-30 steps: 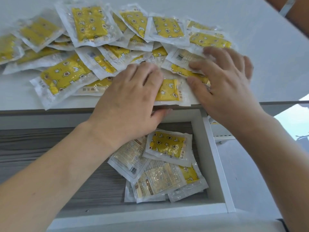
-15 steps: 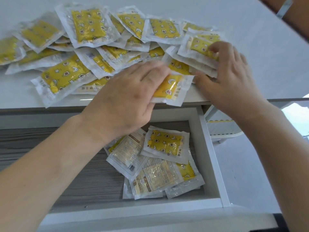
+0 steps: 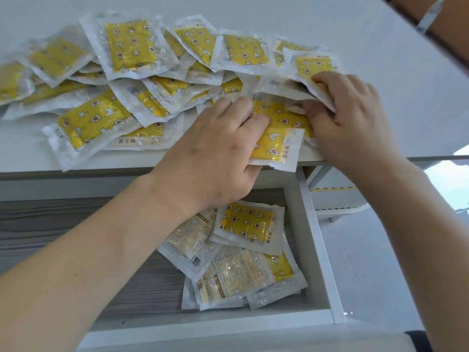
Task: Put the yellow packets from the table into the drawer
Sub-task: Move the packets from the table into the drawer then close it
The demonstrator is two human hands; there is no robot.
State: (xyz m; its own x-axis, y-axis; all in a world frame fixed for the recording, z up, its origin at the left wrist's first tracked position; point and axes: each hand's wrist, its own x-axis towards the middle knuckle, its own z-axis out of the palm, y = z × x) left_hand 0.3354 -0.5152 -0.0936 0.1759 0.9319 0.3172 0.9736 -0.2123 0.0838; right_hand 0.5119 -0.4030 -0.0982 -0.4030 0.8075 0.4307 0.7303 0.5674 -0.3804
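Observation:
Several yellow packets [image 3: 129, 45] in clear wrappers lie heaped on the white table [image 3: 380, 80]. My left hand [image 3: 215, 158] pinches one yellow packet [image 3: 275, 146] that overhangs the table's front edge, thumb under it. My right hand [image 3: 347, 123] grips a small stack of packets [image 3: 313, 67] at the heap's right end, fingers curled over the top. Below the table edge the drawer [image 3: 318, 250] stands pulled out, with several packets [image 3: 247, 223] lying in its right corner, some face down.
The drawer's bottom [image 3: 63, 224] has a grey wood grain. A white piece of furniture [image 3: 335, 201] stands on the floor to the right of the drawer. A person's arm [image 3: 451, 19] shows at the top right corner.
My left hand has pulled one packet toward the table's front edge and taken hold of it. My right hand has gathered and lifted a few packets at the right of the heap.

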